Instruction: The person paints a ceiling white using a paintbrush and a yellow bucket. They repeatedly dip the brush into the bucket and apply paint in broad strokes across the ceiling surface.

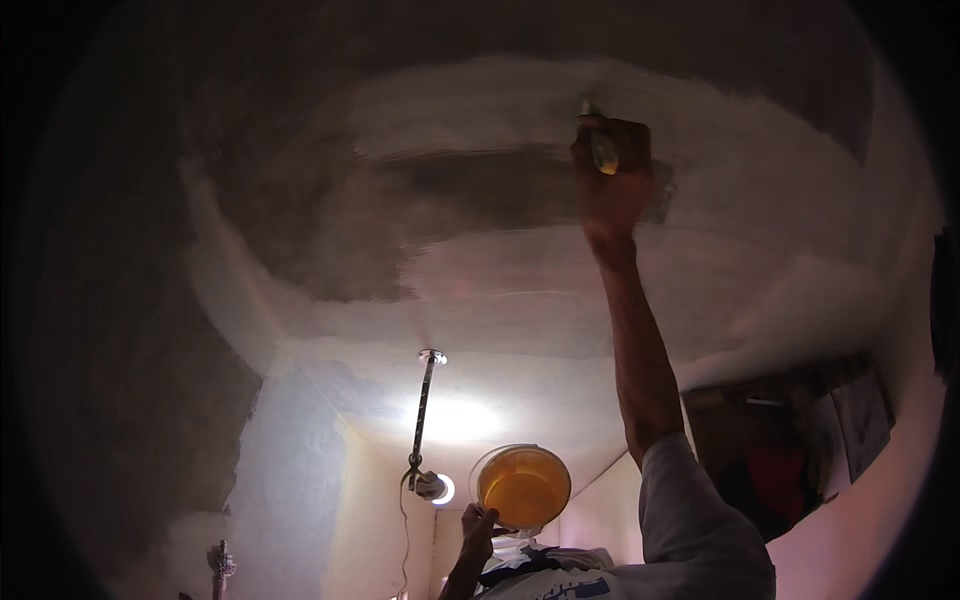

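My right hand (pixel 612 185) is raised against the patchy plastered ceiling (pixel 500 260), closed on a brush (pixel 603 150) with a yellowish handle; its head is at a dark band bordered by paler streaks. My right arm rises from the lower right in a light short sleeve. My left hand (pixel 478 528), low in the middle, grips the edge of a bucket (pixel 525 485) that looks orange or holds orange liquid; I cannot tell which.
A dark pole (pixel 425 400) hangs from a round ceiling mount, with a glowing lamp (pixel 443 489) and dangling cord. A pale wall (pixel 290 470) stands at left with a metal fitting (pixel 222 565) low on it. A dark recess (pixel 750 450) with boards is at right.
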Tool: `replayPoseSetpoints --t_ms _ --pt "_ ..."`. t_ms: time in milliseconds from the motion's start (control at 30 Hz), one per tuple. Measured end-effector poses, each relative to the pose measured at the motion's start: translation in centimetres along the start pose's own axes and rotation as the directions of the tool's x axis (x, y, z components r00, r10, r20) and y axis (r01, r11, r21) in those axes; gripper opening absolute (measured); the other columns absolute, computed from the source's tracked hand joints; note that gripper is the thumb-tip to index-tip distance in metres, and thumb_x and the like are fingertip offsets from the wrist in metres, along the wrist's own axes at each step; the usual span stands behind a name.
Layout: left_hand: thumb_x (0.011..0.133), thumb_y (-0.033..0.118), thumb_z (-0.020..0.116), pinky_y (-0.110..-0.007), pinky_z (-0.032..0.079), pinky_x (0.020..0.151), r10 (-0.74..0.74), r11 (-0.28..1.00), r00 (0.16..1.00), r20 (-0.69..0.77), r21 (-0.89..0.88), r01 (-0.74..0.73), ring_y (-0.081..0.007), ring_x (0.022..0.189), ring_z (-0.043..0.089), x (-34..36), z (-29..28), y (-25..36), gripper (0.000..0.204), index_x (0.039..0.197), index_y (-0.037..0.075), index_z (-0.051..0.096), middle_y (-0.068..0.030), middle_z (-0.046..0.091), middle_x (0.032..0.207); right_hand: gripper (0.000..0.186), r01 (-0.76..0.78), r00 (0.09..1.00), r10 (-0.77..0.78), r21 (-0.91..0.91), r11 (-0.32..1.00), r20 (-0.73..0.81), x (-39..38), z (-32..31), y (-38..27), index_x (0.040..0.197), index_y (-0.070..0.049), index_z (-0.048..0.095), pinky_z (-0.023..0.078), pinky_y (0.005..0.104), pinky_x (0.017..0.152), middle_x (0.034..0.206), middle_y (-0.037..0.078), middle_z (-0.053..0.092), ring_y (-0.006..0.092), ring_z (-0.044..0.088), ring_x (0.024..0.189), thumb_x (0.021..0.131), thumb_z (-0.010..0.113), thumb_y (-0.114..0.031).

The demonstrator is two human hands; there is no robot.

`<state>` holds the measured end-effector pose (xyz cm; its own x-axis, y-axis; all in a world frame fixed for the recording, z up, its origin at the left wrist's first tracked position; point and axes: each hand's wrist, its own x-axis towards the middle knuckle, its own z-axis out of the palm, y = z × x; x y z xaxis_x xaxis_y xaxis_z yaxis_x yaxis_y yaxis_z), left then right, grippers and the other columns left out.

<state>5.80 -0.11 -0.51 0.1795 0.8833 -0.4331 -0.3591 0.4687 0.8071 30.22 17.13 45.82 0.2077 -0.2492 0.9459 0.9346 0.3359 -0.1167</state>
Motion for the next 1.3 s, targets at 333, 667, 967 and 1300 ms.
replayPoseSetpoints --t_ms 333,667,967,1300 --pt "0.078 0.002 0.061 -0.051 0.062 0.062 0.007 1.0 0.997 -0.072 0.019 -0.005 -0.0345 0.088 0.063 1.2 -1.3 -0.9 0.03 0.102 -0.004 0.044 -0.018 0.053 0.099 0.024 -0.034 0.998 0.027 0.122 0.992 0.059 -4.1 7.0 -6.6 0.088 -0.017 0.068 0.053 0.035 0.063 0.093 0.005 0.058 0.0238 0.063 0.079 0.067 0.072 -0.006" --pt "0.079 0.002 0.06 -0.05 0.062 0.062 0.004 1.0 0.997 -0.075 -0.025 -0.006 -0.0337 0.084 0.063 1.3 -1.8 0.1 0.027 0.098 -0.002 0.042 -0.0164 0.05 0.096 0.015 0.005 0.993 -0.029 0.197 0.98 0.117 -7.0 12.9 -14.1 0.086 -0.017 0.068 0.051 0.0366 0.06 0.093 0.006 0.058 0.0258 0.063 0.072 0.074 0.068 -0.01" --pt "0.079 0.002 0.06 -0.052 0.061 0.063 0.011 0.999 0.999 -0.041 -0.053 -0.013 -0.0331 0.084 0.063 1.0 -2.2 0.8 0.025 0.097 -0.002 0.042 -0.016 0.049 0.096 0.018 -0.089 0.981 0.011 0.403 0.911 0.193 -5.8 12.7 -14.1 0.092 -0.012 0.064 0.052 0.0393 0.068 0.094 0.011 0.057 0.0287 0.06 0.081 0.076 0.065 -0.004" --pt "0.079 0.001 0.06 -0.053 0.061 0.062 -0.018 1.0 1.0 0.019 -0.025 0.018 -0.031 0.08 0.061 -0.5 -1.2 3.1 0.021 0.089 0.002 0.041 -0.0132 0.046 0.091 0.026 -0.203 0.971 0.15 0.309 0.929 0.186 -1.1 -1.0 -2.3 0.094 -0.009 0.066 0.052 0.0267 0.07 0.096 0.003 0.06 0.0131 0.062 0.086 0.074 0.068 0.007"
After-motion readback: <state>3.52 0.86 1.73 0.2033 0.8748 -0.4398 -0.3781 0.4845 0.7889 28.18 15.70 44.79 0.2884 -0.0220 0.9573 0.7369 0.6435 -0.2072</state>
